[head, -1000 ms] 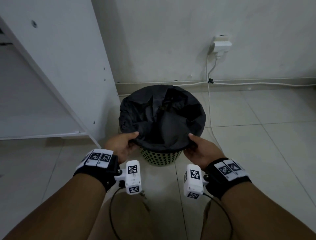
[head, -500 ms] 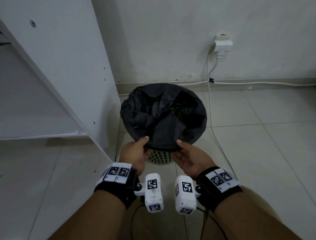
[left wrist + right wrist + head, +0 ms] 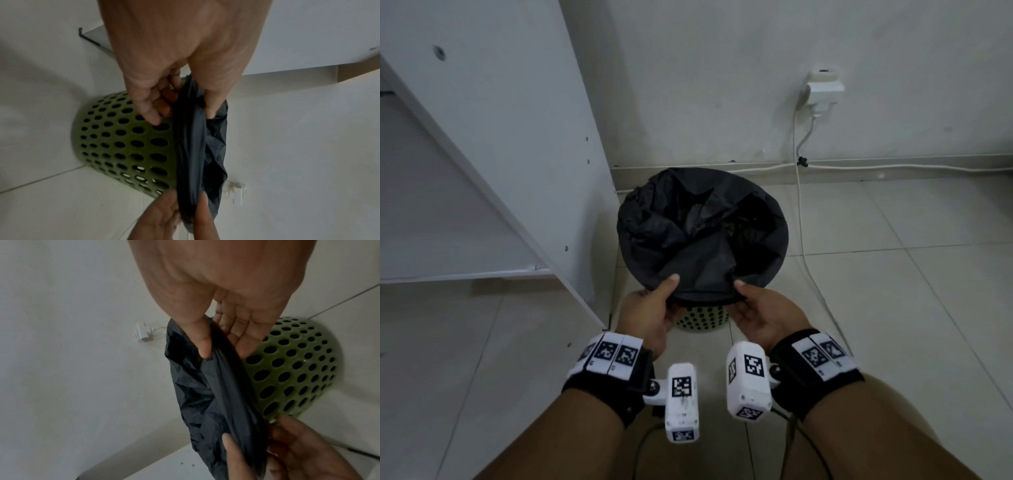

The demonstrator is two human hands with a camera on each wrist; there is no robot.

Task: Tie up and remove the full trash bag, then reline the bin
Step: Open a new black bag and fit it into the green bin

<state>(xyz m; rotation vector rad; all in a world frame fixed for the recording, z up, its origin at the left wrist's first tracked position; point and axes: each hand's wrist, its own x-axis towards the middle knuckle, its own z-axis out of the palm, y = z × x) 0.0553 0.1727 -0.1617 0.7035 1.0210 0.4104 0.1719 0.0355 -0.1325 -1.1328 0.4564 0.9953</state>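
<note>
Since a moment ago, the two hands have been brought closer together along the near edge of the bin, and the bag's edge between them has been bunched up a little. The black trash bag [image 3: 702, 226] is still sitting inside the green bin with holes [image 3: 703, 317], and its top is still folded over the rim most of the way round. The bin is standing on the tiled floor [image 3: 893, 274], next to a white cabinet [image 3: 510, 144] and near the wall, where a plug [image 3: 823, 89] and a white cord [image 3: 804, 240] are seen. The near fold of the bag is pinched by the left hand [image 3: 650, 313], with the thumb on top and the fingers [image 3: 148, 112] curled under the edge. The same fold is pinched by the right hand [image 3: 763, 313] in the same way, thumb on top and fingers [image 3: 244, 340] below. So only the very first bit of the job seems to be started: the edge is being peeled off the rim on the near side. The far side is not yet lifted. The bag is not yet tied, and it is not yet pulled out. No new bag is seen in any view, so the bin is not yet lined again. How full the bag is cannot be told, because its inside is too dark.
</note>
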